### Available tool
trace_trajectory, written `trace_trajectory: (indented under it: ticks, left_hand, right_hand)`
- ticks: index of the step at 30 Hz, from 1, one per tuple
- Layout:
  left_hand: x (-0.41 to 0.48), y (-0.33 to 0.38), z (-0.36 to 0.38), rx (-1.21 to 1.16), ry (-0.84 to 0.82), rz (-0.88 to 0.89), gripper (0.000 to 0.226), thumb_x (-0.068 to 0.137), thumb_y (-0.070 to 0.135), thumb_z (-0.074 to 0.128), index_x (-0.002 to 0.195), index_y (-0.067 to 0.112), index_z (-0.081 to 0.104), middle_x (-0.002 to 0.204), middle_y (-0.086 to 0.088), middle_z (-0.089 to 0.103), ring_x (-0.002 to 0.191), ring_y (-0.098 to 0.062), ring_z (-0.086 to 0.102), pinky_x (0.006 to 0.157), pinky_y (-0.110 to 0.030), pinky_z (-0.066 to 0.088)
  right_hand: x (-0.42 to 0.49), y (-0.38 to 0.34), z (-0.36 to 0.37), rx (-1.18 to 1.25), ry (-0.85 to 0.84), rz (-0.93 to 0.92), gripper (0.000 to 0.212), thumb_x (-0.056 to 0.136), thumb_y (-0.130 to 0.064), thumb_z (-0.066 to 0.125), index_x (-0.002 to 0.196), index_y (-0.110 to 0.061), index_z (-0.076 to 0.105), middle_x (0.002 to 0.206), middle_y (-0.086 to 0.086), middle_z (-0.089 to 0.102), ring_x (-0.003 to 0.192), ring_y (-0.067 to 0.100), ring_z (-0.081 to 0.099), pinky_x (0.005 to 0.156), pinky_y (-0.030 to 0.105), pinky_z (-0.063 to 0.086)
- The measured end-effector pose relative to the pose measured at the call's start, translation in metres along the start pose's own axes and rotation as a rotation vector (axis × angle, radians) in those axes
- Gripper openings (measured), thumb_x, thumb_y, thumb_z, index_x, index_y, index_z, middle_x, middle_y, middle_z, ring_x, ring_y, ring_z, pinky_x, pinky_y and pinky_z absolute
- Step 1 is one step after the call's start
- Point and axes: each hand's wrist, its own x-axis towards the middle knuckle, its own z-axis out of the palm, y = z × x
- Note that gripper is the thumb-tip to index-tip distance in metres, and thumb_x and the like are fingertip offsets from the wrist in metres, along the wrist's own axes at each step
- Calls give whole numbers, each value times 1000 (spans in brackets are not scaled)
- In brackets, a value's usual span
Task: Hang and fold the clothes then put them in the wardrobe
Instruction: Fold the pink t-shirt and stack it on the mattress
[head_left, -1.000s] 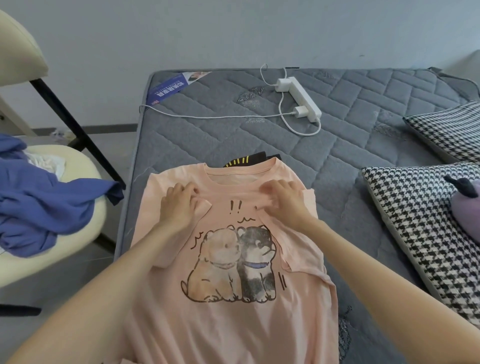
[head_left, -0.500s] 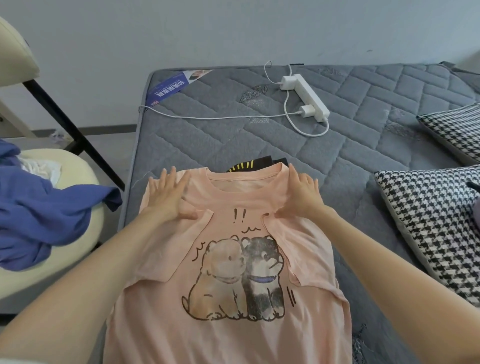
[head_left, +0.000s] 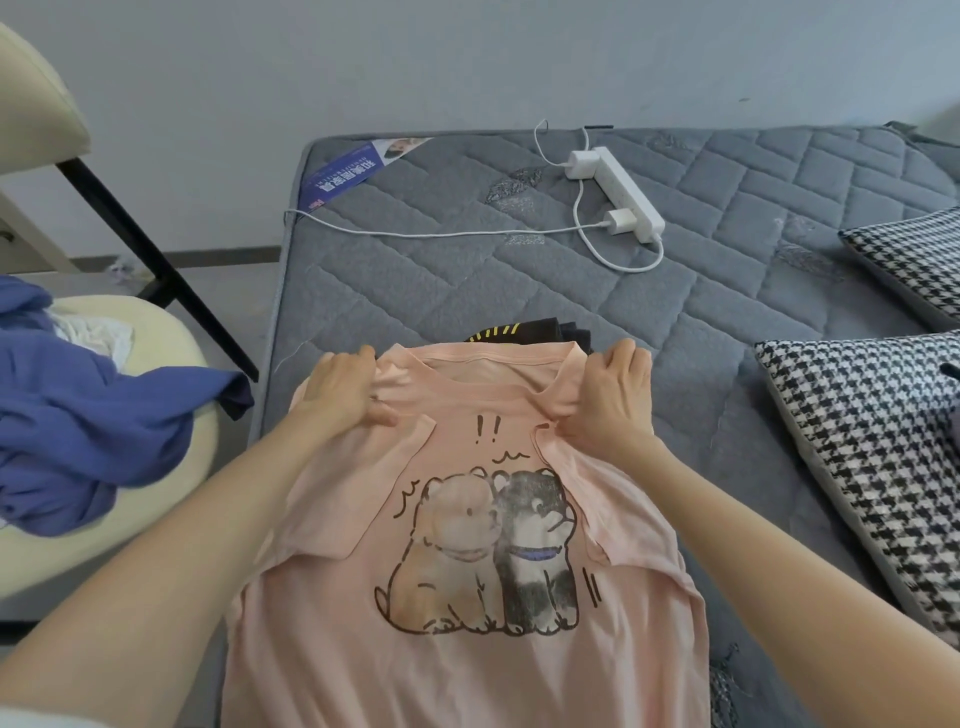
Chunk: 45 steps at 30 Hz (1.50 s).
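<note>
- Head view shows a pink T-shirt (head_left: 467, 649) lying print-up on the grey mattress (head_left: 441, 280) of a bed, collar away from the person, hem running out of the bottom of the frame.
- Both sleeves lie folded inward onto the chest, one on each side of the two cartoon dogs.
- The left hand (head_left: 340, 389) grips the shoulder beside the collar, fingers curled over the top edge and thumb on the front.
- The right hand (head_left: 613, 395) holds the other shoulder the same way, and the cloth bunches under it.
- A dark garment (head_left: 530, 330) with yellow marks peeps out just beyond the collar; the shirt's top edge appears to lie over it.
- The shirt looks like thin, limp jersey: light, soft, quick to sag and crease.
- Lifted by one point, the folded sleeves would likely drop open.
- The two shoulders, where the layers are doubled, seem the soundest hold, with both hands kept level as the top is carried toward the hem.
- A white power strip (head_left: 618, 195) with its cable lies well beyond on the mattress.
- Checked pillows (head_left: 857, 441) sit to the right.
- Blue clothing (head_left: 93, 431) is heaped on a cream chair (head_left: 171, 358) to the left.
</note>
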Motion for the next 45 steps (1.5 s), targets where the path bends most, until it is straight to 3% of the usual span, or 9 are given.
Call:
trace_trajectory:
  ticks: [6, 12, 16, 21, 23, 26, 28, 36, 45]
  left_hand:
    - [-24, -5, -16, 21, 101, -3, 35, 76, 40, 72, 64, 19, 48, 72, -2, 57, 85, -30, 60, 66, -30, 32]
    - [-43, -6, -26, -89, 130, 31, 31, 80, 39, 65, 64, 16, 50, 71, -3, 60, 74, -29, 59, 59, -30, 36]
    - [-54, -6, -31, -128, 140, 70, 25, 81, 22, 61, 62, 16, 46, 73, -1, 49, 72, -29, 54, 56, -32, 34]
    - [-66, -9, -38, -154, 172, 55, 16, 79, 7, 48, 74, 22, 46, 71, 4, 51, 75, -26, 52, 54, -31, 27]
    - [-67, -9, -43, -142, 204, 38, 18, 80, 7, 48, 75, 24, 44, 69, 4, 50, 73, -26, 51, 53, -31, 25]
    - [-63, -6, -55, -144, 294, 45, 15, 81, 7, 46, 78, 21, 43, 72, 0, 52, 72, -30, 52, 53, -32, 26]
    - [-58, -2, -65, -135, 359, 63, 10, 82, 7, 45, 81, 17, 45, 74, -2, 52, 72, -31, 51, 52, -32, 23]
    - [-35, 12, -104, -47, 558, 78, 17, 80, -2, 48, 85, 14, 47, 84, -10, 60, 85, -33, 52, 56, -36, 28]
    - [-67, 6, -81, -139, 471, 124, 14, 83, 4, 53, 89, 16, 54, 88, -3, 58, 79, -27, 54, 55, -31, 28]
  right_hand:
    - [-18, 2, -2, 55, 81, 9, 70, 62, -55, 79, 106, -11, 46, 99, 5, 53, 97, 26, 54, 116, 48, 22]
    - [-38, 8, -6, -64, 134, 3, 53, 58, -39, 82, 97, -18, 53, 100, 6, 47, 93, 27, 43, 94, 43, 34]
    - [-43, 14, -6, -87, 128, -170, 5, 78, -25, 73, 83, -24, 74, 111, 1, 59, 109, 23, 43, 113, 46, 25]
    - [-39, 15, -26, 37, -51, -261, 17, 87, -21, 62, 71, -23, 60, 74, -3, 64, 86, 17, 61, 118, 35, 12]
    - [-35, 17, -41, 144, 4, -231, 21, 83, -32, 68, 70, -17, 59, 74, 1, 62, 77, 17, 58, 114, 33, 20]
    - [-25, 18, -67, 154, 80, -208, 7, 80, -6, 59, 73, -7, 60, 81, 12, 63, 81, 32, 59, 81, 33, 36]
    - [-15, 17, -81, 144, 124, -179, 8, 79, 0, 53, 75, -6, 57, 86, 15, 61, 83, 37, 57, 64, 35, 29]
    - [17, 20, -114, 79, 264, -142, 11, 80, 4, 51, 79, -4, 58, 89, 12, 57, 82, 37, 55, 60, 36, 27]
    - [-24, 23, -120, 90, 112, -172, 12, 81, -5, 51, 74, -13, 46, 83, 2, 44, 78, 36, 57, 58, 35, 30]
